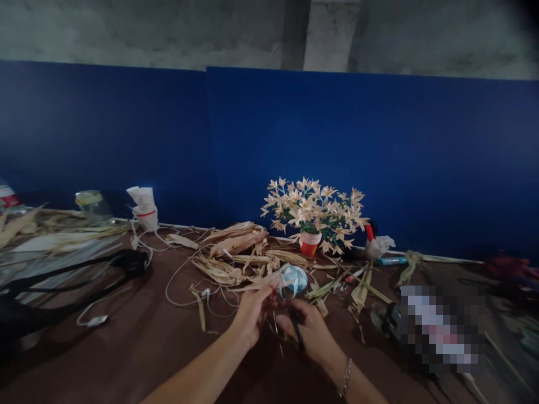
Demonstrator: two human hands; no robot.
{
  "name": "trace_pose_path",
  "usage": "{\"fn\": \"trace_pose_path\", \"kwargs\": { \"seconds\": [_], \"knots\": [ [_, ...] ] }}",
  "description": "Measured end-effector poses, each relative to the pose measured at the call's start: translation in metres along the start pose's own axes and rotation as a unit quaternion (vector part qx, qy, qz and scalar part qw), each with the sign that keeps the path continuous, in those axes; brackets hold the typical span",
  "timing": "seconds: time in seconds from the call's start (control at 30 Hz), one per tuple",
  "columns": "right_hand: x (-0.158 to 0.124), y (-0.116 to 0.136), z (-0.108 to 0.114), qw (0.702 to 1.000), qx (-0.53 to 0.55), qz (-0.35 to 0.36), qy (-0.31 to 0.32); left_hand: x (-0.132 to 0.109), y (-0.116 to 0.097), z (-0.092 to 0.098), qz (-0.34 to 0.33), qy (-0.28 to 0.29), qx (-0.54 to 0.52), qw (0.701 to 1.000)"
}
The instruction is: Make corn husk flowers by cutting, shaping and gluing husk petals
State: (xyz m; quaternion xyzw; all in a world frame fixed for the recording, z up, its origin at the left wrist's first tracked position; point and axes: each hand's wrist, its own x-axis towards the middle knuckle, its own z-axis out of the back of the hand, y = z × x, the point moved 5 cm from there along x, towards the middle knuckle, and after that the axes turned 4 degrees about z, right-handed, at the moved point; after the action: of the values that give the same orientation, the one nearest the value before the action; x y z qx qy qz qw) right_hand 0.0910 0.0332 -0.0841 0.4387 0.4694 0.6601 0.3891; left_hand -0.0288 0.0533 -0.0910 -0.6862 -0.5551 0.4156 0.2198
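Between the thumb and fingers of my left hand is a pale strip of corn husk. My right hand is closed around dark-handled scissors, their tip close to the husk; the blades are hard to make out. A thin wire or stem shows between the hands. Just beyond the fingertips lies a light-blue ribbon roll. Behind it is a heap of dried corn husks. An orange pot stands at the back with husk flowers on green stems.
White cable loops across the brown table. At left are a black strap-like object, a clear jar and a white cup-like container. Husk scraps and a teal object lie right, before a blue partition.
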Motion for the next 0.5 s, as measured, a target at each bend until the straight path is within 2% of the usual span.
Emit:
{"fn": "trace_pose_path", "kwargs": {
  "seconds": [0.23, 0.4, 0.5],
  "knots": [
    [0.0022, 0.0001, 0.0027, 0.999, -0.003, -0.011, -0.033, -0.0010, -0.0019, -0.0019, -0.014, 0.007, 0.024, 1.000],
    [0.0002, 0.0001, 0.0009, 0.994, 0.035, -0.091, -0.038, 0.0027, -0.0043, 0.0016, -0.018, -0.002, 0.042, 0.999],
    [0.0000, -0.0026, 0.0036, 0.992, 0.037, -0.115, -0.041, 0.0048, -0.0059, 0.0040, -0.022, 0.001, 0.049, 0.999]
  ]
}}
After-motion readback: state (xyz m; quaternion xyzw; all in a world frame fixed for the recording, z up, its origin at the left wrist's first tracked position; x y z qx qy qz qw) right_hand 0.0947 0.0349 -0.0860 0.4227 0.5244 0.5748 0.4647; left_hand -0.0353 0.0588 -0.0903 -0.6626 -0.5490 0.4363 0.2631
